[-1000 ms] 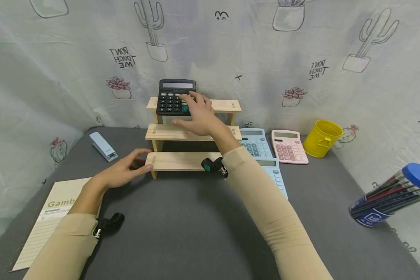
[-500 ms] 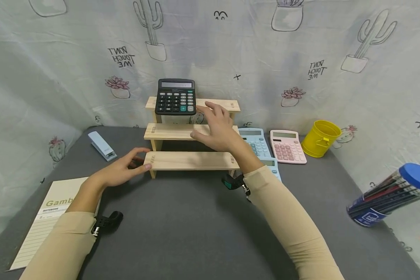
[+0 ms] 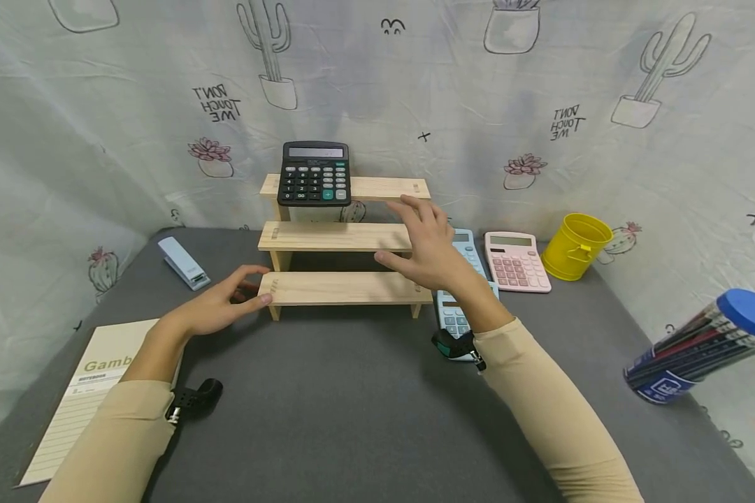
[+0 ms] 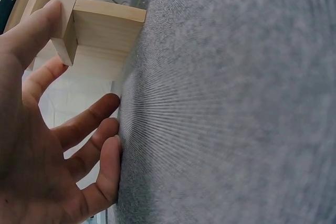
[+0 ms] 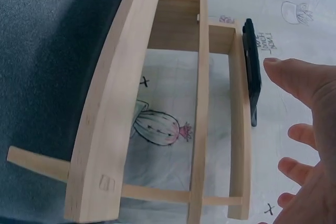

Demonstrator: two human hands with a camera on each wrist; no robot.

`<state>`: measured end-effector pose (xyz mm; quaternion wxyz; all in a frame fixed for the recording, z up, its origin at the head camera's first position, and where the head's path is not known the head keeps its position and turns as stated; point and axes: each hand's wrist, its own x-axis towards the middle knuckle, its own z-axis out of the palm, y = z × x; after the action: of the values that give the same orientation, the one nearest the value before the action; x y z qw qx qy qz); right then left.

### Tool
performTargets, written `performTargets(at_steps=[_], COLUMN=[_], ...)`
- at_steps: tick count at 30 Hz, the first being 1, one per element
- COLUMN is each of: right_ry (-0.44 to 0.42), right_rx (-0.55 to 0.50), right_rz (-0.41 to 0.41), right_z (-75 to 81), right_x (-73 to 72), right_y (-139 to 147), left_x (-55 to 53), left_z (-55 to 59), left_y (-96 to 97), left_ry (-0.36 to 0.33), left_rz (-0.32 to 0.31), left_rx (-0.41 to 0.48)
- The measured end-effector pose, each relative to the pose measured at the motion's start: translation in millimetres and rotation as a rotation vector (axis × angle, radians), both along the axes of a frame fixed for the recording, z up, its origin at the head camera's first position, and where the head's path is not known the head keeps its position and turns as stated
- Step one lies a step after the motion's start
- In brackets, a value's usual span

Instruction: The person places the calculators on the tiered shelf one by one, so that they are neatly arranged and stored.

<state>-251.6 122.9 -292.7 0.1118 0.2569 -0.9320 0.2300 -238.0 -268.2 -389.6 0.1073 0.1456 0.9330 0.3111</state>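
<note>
A three-step wooden display rack [image 3: 342,288] stands on the grey table, with a black calculator [image 3: 314,173] leaning back on the left part of its top step. At the bottom step's left end, my left hand [image 3: 217,307] pinches the corner between thumb and index finger; the left wrist view shows the thumb [image 4: 44,22] on the front edge, the other fingers near the cloth. My right hand [image 3: 433,251], fingers spread and holding nothing, hovers by the rack's right end. In the right wrist view the calculator [image 5: 252,66] appears edge-on, apart from that hand's fingers.
Right of the rack lie two light-blue calculators [image 3: 454,320], partly hidden by my right arm, and a pink calculator [image 3: 519,264]. Beyond are a yellow bucket [image 3: 575,248] and a pencil tub [image 3: 698,349]. A stapler [image 3: 184,263] and a notebook [image 3: 88,391] lie left.
My right hand has come off the black calculator and moved right and down, to the rack's right end. The calculator stays on the top step; my left hand keeps its place.
</note>
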Motion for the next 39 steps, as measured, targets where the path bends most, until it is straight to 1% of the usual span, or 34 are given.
performTargets(at_steps=[4,9,14,21,28,35,39], right_ry=[0.015,0.019,0.014,0.018,-0.008,-0.076,-0.116], right_rx=[-0.008,0.007,0.035,0.053,0.083,0.084,0.098], right_rz=[0.005,0.007,-0.005,-0.026,-0.070,-0.088,-0.116], right_z=[0.5,0.1,-5.1,-20.2,-36.6,-53.7,-60.4], right_x=[3.7,12.4,20.7,27.4,31.0,36.7,39.9], right_y=[6,19,33,54,73,86,91], left_x=[1.1,0.8,0.8,1.1,1.1,2.0,2.7], left_z=[-0.5,-0.9,-0.7,-0.4,0.4,-0.7,-0.7], left_y=[-0.9,1.3,2.2,1.5,1.5,1.4,1.7], left_ry=[-0.003,-0.003,-0.001,0.002,-0.006,0.006,0.012], left_rz=[0.002,-0.003,-0.003,-0.004,0.001,-0.001,-0.002], left_rx=[0.002,0.009,0.004,0.006,0.004,0.004,0.009])
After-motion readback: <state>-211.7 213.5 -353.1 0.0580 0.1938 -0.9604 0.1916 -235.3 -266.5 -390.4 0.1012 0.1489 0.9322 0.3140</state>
